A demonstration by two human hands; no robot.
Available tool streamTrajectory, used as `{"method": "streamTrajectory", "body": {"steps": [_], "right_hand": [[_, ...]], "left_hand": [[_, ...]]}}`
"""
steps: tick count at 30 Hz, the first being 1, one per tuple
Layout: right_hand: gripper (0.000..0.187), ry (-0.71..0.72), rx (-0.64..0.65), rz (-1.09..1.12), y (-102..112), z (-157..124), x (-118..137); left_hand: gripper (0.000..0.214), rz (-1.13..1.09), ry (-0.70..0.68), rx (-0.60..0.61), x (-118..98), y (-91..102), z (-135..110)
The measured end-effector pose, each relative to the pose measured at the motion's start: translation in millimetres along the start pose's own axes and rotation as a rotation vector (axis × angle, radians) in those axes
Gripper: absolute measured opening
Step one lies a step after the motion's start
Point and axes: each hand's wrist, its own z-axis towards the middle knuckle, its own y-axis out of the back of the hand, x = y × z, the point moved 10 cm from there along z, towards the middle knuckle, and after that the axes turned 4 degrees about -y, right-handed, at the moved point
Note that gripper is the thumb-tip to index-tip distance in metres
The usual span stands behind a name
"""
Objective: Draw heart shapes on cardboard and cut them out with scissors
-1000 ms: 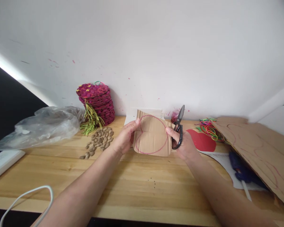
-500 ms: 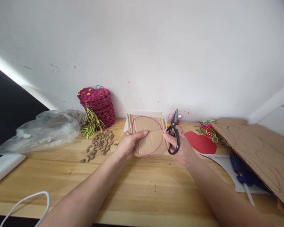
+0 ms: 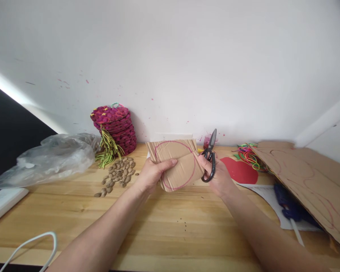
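Head view: the left hand [image 3: 151, 174] is clamped on the lower left edge of the cardboard piece [image 3: 177, 163], held tilted above the counter [image 3: 164, 223]. The right hand [image 3: 219, 177] is closed around the black scissors [image 3: 209, 160], blades pointing up, just beside the cardboard's right edge.

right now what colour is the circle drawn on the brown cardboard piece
Pinkish red circle, clearest in the head view.

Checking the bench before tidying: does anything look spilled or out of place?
Brown seeds lie loose on the table, pink specks dot the wall, and the big cardboard sheet at right rests tilted over a blue tool. The hand-held cardboard piece and scissors look fine.
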Motion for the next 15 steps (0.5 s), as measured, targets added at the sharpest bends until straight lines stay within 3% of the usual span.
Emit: {"method": "streamTrajectory", "body": {"steps": [6,10,15], "right_hand": [[0.062,-0.021,0.206,0.017,-35,-18,-19],[0.06,-0.058,0.323,-0.026,-61,-39,-42],[0.053,0.02,0.278,-0.104,-64,-49,-42]], "left_hand": [[0.049,-0.187,-0.213,-0.278,-23,16.3,-9],[0.048,-0.207,-0.264,-0.318,-26,16.0,-14],[0.053,-0.174,-0.266,-0.331,-14,14.4,-19]]}}
